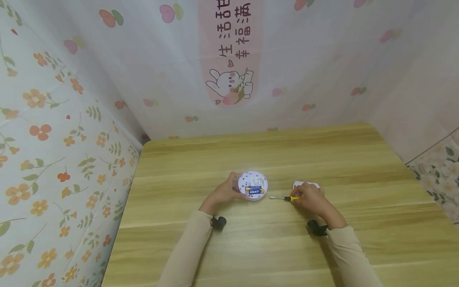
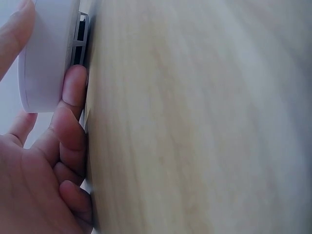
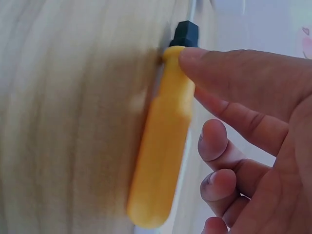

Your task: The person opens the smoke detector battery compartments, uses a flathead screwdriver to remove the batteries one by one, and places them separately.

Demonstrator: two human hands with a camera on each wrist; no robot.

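Observation:
My left hand (image 1: 226, 189) grips a round white device (image 1: 253, 178) by its left edge. Its upturned face shows blue-and-yellow batteries (image 1: 255, 190) in a compartment. In the left wrist view, the thumb and fingers hold the device's white side wall (image 2: 46, 58), with a dark slotted part beyond the fingertips near the tabletop. My right hand (image 1: 312, 199) pinches a screwdriver between thumb and finger, close over the table. Its yellow handle (image 3: 163, 146) has a black collar, and the metal shaft (image 1: 277, 197) points left toward the device. The right hand's other fingers curl loosely off the handle.
A flat white piece (image 1: 305, 183) lies on the wooden table (image 1: 251, 247), partly hidden behind my right hand. Fabric with printed hearts and a rabbit (image 1: 229, 83) hangs at the table's back edge. Flowered fabric (image 1: 71, 175) lines the left side.

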